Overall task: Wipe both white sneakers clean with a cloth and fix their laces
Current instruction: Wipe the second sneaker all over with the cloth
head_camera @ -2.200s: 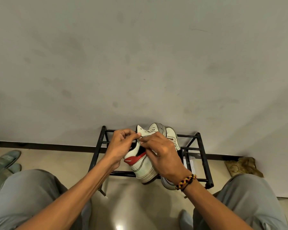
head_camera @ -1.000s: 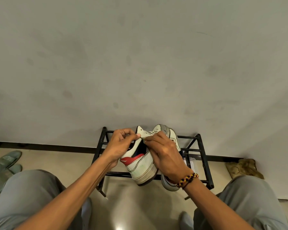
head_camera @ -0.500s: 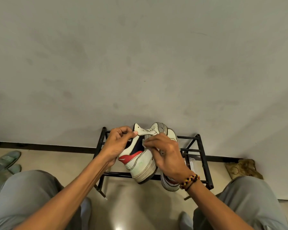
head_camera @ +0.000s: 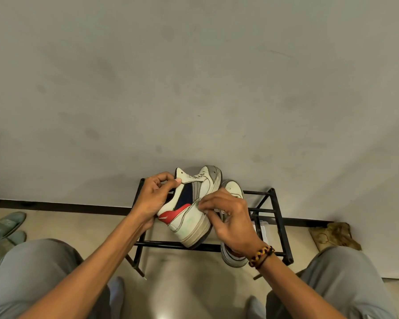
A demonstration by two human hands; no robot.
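A white sneaker (head_camera: 189, 222) with a red and navy side panel is tilted on its side above the black metal shoe rack (head_camera: 279, 217), toe toward the wall. My left hand (head_camera: 152, 199) grips its heel collar, thumb pressed near the tongue. My right hand (head_camera: 228, 217) pinches the sneaker's side near the eyelets; whether a lace is between the fingers is hidden. The second white sneaker (head_camera: 232, 192) lies on the rack behind my right hand, mostly covered by it. No cloth is visible.
Green slippers (head_camera: 2, 229) lie on the floor at far left. A crumpled tan bag (head_camera: 334, 236) sits by the wall at right. A white item (head_camera: 262, 231) rests on the rack's lower level. My grey-trousered knees frame the rack.
The held sneaker has tipped further onto its side and shifted left. My right hand slid from the tongue down to the sneaker's side; my left hand stays on the heel collar.
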